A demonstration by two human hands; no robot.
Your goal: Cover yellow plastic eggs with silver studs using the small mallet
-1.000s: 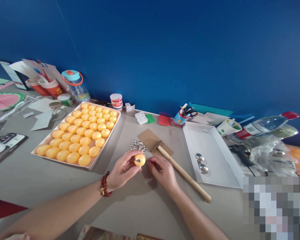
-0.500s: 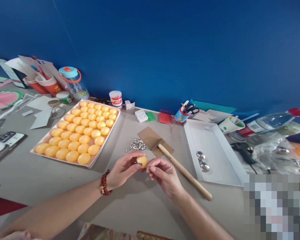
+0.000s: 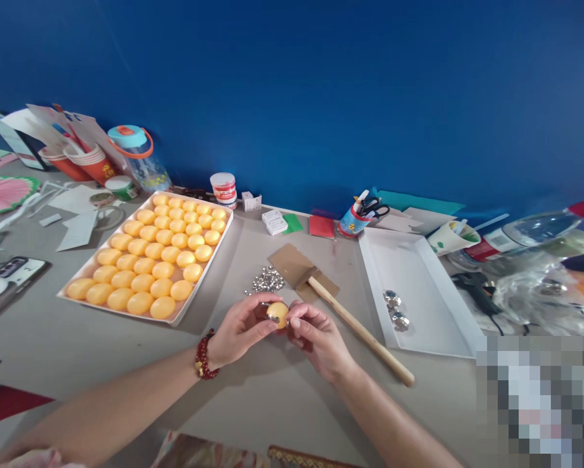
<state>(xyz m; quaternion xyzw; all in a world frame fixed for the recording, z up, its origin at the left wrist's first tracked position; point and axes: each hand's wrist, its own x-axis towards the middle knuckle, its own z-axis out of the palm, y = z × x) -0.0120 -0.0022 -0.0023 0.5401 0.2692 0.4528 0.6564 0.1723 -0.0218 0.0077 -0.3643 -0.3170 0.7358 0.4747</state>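
My left hand point(image 3: 240, 328), with a red bead bracelet at its wrist, is closed around a small orange ball point(image 3: 277, 313) that bears a shiny silver stud. My right hand point(image 3: 318, 335) is pinched against the ball's right side; what its fingertips hold is too small to make out. Both hands hover just above the grey table point(image 3: 253, 403). A heap of silver studs point(image 3: 268, 281) lies just behind the hands. A wooden mallet point(image 3: 357, 328) rests to the right on a piece of brown cardboard point(image 3: 292, 265).
A white tray point(image 3: 208, 270) filled with several orange balls stands to the left. A second white tray point(image 3: 421, 286) at the right holds two silvered balls point(image 3: 396, 311). Cups, a scissors pot point(image 3: 353, 224), a jar, paper scraps and bottles line the blue wall.
My right hand rose from the table and closed in on the ball, now pinching at its side. The left hand keeps hold of the ball.
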